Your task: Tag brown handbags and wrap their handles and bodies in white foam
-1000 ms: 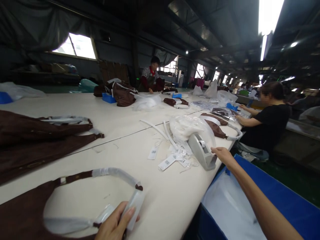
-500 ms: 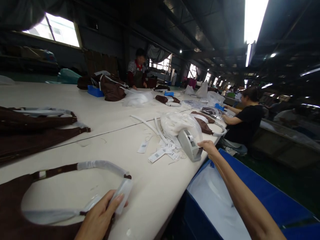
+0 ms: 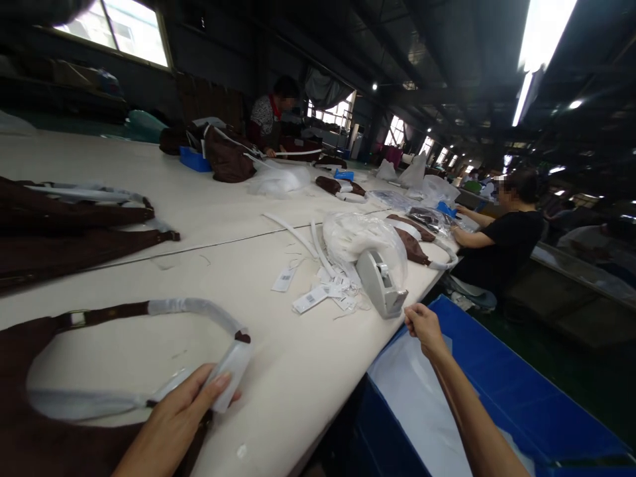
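My left hand (image 3: 191,404) pinches a white wrapped piece (image 3: 232,376) at the end of a brown bag's strap. The strap (image 3: 191,306), partly wrapped in whitish film, loops over the table, and the brown bag (image 3: 20,371) lies at the lower left. My right hand (image 3: 421,324) is closed just right of the grey tape dispenser (image 3: 380,285), a little apart from it; what its fingertips hold is too small to make out. Beside the dispenser lie a clear plastic bundle (image 3: 360,237) and white tags (image 3: 312,299).
A blue bin (image 3: 497,371) with white sheets stands below the table's right edge. More brown bags (image 3: 69,235) lie on the left. One person (image 3: 511,228) works at the right edge, another (image 3: 268,116) at the far side.
My right hand has come away from the dispenser, slightly right and down. My left hand still grips the wrapped piece. The far person now holds a white strip, and the view has shifted.
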The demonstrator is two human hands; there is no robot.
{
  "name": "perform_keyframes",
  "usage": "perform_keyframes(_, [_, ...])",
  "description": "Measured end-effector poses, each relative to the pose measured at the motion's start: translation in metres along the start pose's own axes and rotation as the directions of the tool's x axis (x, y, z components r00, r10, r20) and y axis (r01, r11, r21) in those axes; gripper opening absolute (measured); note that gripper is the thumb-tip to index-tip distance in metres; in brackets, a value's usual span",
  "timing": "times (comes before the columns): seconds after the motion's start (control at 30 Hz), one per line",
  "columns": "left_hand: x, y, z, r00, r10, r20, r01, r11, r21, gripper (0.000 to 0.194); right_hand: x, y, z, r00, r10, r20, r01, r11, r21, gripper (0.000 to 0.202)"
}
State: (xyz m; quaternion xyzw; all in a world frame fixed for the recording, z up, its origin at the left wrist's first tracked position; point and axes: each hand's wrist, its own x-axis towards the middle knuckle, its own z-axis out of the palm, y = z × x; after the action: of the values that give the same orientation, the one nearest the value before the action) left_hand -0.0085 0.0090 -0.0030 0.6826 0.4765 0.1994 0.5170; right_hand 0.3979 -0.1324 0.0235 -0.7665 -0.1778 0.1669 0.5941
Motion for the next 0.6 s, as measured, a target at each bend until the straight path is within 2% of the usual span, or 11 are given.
perform_keyframes(0.13, [-0.005,0.002,0.001,0.998,0.053,-0.026,-0.055,0.995,-0.081,0.055,0.005,0.008,0.002,1.000,-0.002,-0.027,0.002,1.000,-0.009,0.029])
perform_keyframes(0.27, [-0.011,0.008,0.002,0.998,0.054,-0.036,-0.058,0.989,-0.134,0.047,-0.018,0.022,-0.005,0.998,0.052,-0.037,-0.054,0.997,-0.053,0.033])
perform_keyframes(0.33, [-0.015,0.011,0.003,0.999,0.037,-0.031,-0.042,0.985,-0.165,0.043,-0.040,0.021,-0.005,0.997,0.071,0.039,-0.070,0.997,-0.012,0.034])
perform_keyframes(0.4, [-0.018,0.013,0.004,0.999,0.037,-0.026,-0.041,0.982,-0.183,0.040,-0.067,0.009,0.005,0.976,0.053,0.211,-0.072,0.994,0.085,0.033])
perform_keyframes(0.43, [-0.018,0.014,0.005,0.999,0.040,-0.025,-0.044,0.981,-0.189,0.039,-0.081,-0.001,0.014,0.946,0.028,0.324,-0.077,0.987,0.139,0.031])
perform_keyframes(0.5, [-0.019,0.014,0.006,0.999,0.038,-0.027,-0.043,0.978,-0.206,0.037,-0.108,-0.022,0.041,0.839,-0.053,0.542,-0.085,0.970,0.227,0.027])
perform_keyframes(0.6, [-0.021,0.015,0.008,0.999,0.034,-0.026,-0.039,0.970,-0.238,0.035,-0.141,-0.044,0.093,0.597,-0.172,0.783,-0.119,0.947,0.298,0.025])
